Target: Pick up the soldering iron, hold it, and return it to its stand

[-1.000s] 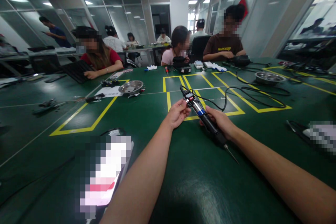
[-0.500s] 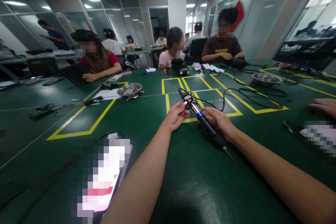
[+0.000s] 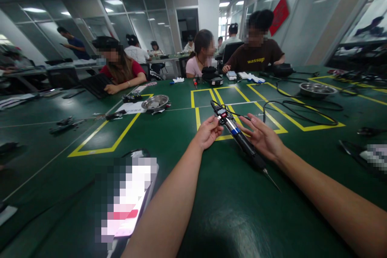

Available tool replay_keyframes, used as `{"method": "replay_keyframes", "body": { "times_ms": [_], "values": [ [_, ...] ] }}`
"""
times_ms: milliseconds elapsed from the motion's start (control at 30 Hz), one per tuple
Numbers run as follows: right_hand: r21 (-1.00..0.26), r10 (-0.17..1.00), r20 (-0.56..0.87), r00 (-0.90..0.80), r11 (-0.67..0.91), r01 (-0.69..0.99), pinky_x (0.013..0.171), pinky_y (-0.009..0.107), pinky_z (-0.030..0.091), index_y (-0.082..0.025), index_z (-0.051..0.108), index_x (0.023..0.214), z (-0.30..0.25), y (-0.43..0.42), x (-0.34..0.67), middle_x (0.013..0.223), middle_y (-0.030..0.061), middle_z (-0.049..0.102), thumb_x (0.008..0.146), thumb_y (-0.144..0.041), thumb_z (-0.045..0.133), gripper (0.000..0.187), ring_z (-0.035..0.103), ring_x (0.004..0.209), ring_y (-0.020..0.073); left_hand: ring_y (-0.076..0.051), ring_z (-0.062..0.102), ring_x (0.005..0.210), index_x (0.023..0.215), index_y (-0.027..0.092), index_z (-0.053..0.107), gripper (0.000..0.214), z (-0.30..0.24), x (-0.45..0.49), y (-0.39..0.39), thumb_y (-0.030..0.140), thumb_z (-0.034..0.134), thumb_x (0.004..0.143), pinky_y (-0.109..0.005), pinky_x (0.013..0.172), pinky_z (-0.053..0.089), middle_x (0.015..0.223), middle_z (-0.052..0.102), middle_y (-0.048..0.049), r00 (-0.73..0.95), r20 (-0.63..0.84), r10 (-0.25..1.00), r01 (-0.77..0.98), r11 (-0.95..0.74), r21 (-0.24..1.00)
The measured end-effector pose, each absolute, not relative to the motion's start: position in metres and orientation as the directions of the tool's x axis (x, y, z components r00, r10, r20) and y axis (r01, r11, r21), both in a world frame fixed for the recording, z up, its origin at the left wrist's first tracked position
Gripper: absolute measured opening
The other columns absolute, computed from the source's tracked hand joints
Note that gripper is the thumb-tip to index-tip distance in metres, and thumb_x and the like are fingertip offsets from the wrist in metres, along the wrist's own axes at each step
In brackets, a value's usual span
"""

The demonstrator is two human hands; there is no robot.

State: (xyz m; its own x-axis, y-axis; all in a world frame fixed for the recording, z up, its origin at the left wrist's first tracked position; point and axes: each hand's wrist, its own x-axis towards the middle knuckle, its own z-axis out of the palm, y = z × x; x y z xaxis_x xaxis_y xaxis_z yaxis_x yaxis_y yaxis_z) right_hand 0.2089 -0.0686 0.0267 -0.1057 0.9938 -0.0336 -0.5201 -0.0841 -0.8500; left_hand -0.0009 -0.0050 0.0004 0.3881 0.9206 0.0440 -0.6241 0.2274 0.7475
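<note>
An electric screwdriver [image 3: 238, 136] with a black and silver body, a blue band and a long thin bit slants over the green table, its bit toward me on the right. My left hand [image 3: 209, 133] is closed at its upper end, thumb and fingers pinching it near the cable outlet. Right of the body, my right hand [image 3: 266, 137] has its fingers spread; the fingertips are close behind the tool, and whether they touch it I cannot tell. A black cable [image 3: 242, 116] runs from the upper end to the right.
A lit phone [image 3: 133, 197] lies by my left forearm. Metal bowls [image 3: 155, 102] [image 3: 317, 89] stand to the left and right. Yellow tape outlines [image 3: 105, 152] mark the green table. Loops of cable [image 3: 302, 113] lie at the right. Several people sit across the table.
My right hand has loosened from the screwdriver's body and its fingers have spread. My left hand keeps its hold. The whole view has shifted slightly, and a hand at the right edge is gone.
</note>
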Motion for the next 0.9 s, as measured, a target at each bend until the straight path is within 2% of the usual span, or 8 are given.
{"method": "replay_keyframes", "body": {
  "times_ms": [100,200,400,533,667,767,833,900],
  "values": [
    [-0.858,0.987,-0.051,-0.149,-0.120,-0.499,0.090,0.040,0.056,-0.034,0.056,0.123,0.030,-0.071,0.208,0.143,0.0022,0.052,0.085,-0.041,0.066,0.040,0.060,0.119,0.0233,-0.007,0.062,0.057,0.106,0.015,0.059,0.026,0.001,-0.001,-0.005,0.019,0.071,0.082,-0.017,0.055,0.047,0.077,0.064,-0.0001,0.387,0.046,0.921,-0.625,0.226,0.747],
    [-0.889,0.979,-0.087,-0.184,-0.159,-0.429,0.088,0.034,0.056,-0.030,0.060,0.123,0.032,-0.074,0.207,0.142,0.0032,0.053,0.088,-0.042,0.060,0.037,0.060,0.119,0.0225,-0.007,0.062,0.057,0.106,0.015,0.059,0.025,0.002,0.000,-0.006,0.019,0.070,0.083,-0.017,0.055,0.047,0.078,0.064,-0.0005,0.379,0.039,0.925,-0.624,0.224,0.749],
    [-0.892,0.887,-0.222,-0.405,-0.353,-0.283,0.082,0.035,0.058,-0.014,0.060,0.118,0.034,-0.078,0.202,0.111,0.0164,0.070,0.093,-0.040,0.055,0.036,0.071,0.092,0.0229,-0.007,0.063,0.058,0.104,0.015,0.059,0.024,0.004,0.000,-0.008,0.018,0.070,0.083,-0.017,0.055,0.048,0.077,0.065,-0.0006,0.395,0.062,0.917,-0.624,0.218,0.750],
    [-0.926,0.830,-0.212,-0.516,-0.339,-0.165,0.065,0.033,0.060,-0.014,0.055,0.113,0.034,-0.077,0.200,0.101,0.0165,0.072,0.093,-0.040,0.056,0.033,0.072,0.076,0.0216,-0.010,0.067,0.063,0.104,0.015,0.059,0.021,0.005,-0.001,-0.009,0.020,0.066,0.085,-0.019,0.058,0.050,0.080,0.066,-0.0025,0.419,0.068,0.905,-0.619,0.231,0.750],
    [-0.957,0.866,-0.186,-0.464,-0.266,-0.112,0.050,0.025,0.055,-0.017,0.054,0.104,0.031,-0.073,0.199,0.085,0.0079,0.071,0.088,-0.038,0.065,0.029,0.065,0.056,0.0139,-0.014,0.069,0.068,0.108,0.015,0.058,0.024,0.009,0.001,-0.010,0.024,0.064,0.087,-0.023,0.060,0.052,0.088,0.068,-0.0061,0.431,0.044,0.901,-0.581,0.239,0.778],
    [-0.974,0.897,-0.189,-0.400,-0.223,-0.041,0.048,0.024,0.053,-0.017,0.056,0.101,0.030,-0.066,0.203,0.078,0.0037,0.067,0.084,-0.037,0.069,0.029,0.059,0.051,0.0108,-0.017,0.071,0.070,0.119,0.017,0.054,0.037,0.010,0.004,-0.010,0.030,0.064,0.086,-0.027,0.062,0.054,0.109,0.068,-0.0119,0.412,0.017,0.911,-0.485,0.203,0.850],
    [-0.976,0.928,-0.214,-0.306,-0.193,0.097,0.048,0.024,0.053,-0.017,0.056,0.100,0.031,-0.056,0.211,0.077,0.0034,0.066,0.083,-0.038,0.070,0.030,0.059,0.051,0.0109,-0.018,0.071,0.069,0.128,0.018,0.048,0.048,0.008,0.007,-0.009,0.030,0.066,0.085,-0.029,0.063,0.055,0.123,0.063,-0.0169,0.362,-0.017,0.932,-0.426,0.182,0.886],
    [-0.917,0.957,-0.247,-0.152,-0.180,0.356,0.049,0.024,0.052,-0.016,0.057,0.099,0.035,-0.041,0.226,0.077,0.0049,0.066,0.083,-0.040,0.068,0.030,0.059,0.052,0.0122,-0.018,0.072,0.069,0.133,0.017,0.043,0.054,0.006,0.008,-0.007,0.029,0.066,0.085,-0.030,0.063,0.055,0.128,0.059,-0.0211,0.307,-0.042,0.951,-0.404,0.170,0.899]
  ]
}}
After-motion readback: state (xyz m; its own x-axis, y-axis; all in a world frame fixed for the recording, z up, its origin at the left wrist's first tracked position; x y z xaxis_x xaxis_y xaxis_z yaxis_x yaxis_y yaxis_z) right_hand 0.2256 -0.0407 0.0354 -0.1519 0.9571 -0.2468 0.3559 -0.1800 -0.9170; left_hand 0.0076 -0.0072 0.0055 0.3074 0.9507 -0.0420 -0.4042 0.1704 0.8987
